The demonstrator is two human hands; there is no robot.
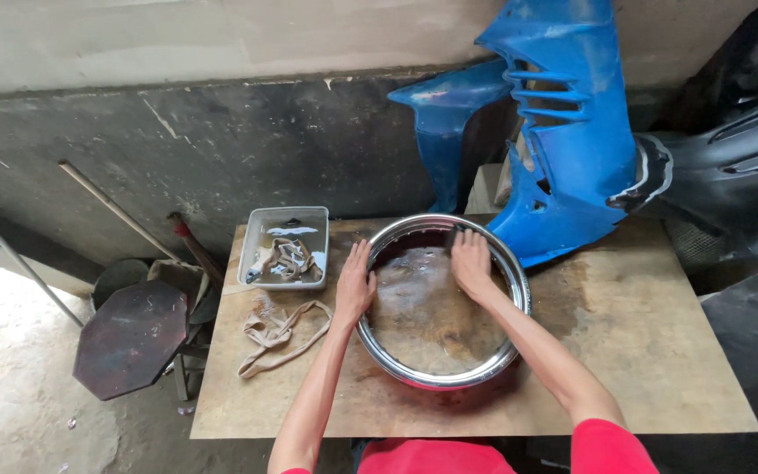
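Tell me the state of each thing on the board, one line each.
Rim: flat on the board, shiny.
Left hand: open, pressed on the rim's left edge.
Right hand: open, on the rim's far edge.
Tray: upright, holding rags.
Rag: loose, crumpled beside the rim.

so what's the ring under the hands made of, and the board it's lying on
The wheel rim looks like chromed or polished metal: bright, mirror-like, catching highlights. The board seems to be bare plywood or similar wood sheet: matte tan, stained dark in patches. Left hand and right hand rest on the rim.
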